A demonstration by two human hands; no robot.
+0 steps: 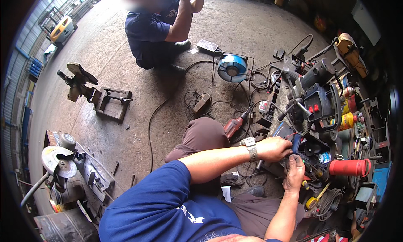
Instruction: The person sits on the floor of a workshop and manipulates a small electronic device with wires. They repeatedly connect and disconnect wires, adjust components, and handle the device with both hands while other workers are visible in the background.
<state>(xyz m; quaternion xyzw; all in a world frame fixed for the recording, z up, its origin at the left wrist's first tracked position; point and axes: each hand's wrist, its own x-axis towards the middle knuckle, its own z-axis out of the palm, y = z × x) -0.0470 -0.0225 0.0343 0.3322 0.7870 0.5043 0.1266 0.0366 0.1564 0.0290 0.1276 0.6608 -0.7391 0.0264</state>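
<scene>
My left hand point(275, 149), with a watch point(250, 148) on its wrist, is closed at the edge of a cluttered workbench. Its fingertips sit beside a blue part point(296, 143) with a thin red wire close by; what they grip is hidden. Just below, my right hand point(294, 173) has its fingers curled together in a pinch, nearly meeting the left. Whatever is in it is too small to name. Beyond both hands stands a dark drill-like machine point(317, 103) with red buttons and a coiled cord. A red cylinder point(347, 167) lies to the right.
A tape measure point(312, 202) and coiled cable point(331, 204) lie near my right forearm. A red power tool point(235, 126) and a blue fan point(232, 68) are on the floor among cords. Another person point(151, 32) squats beyond. A cut-off saw point(61, 162) stands left.
</scene>
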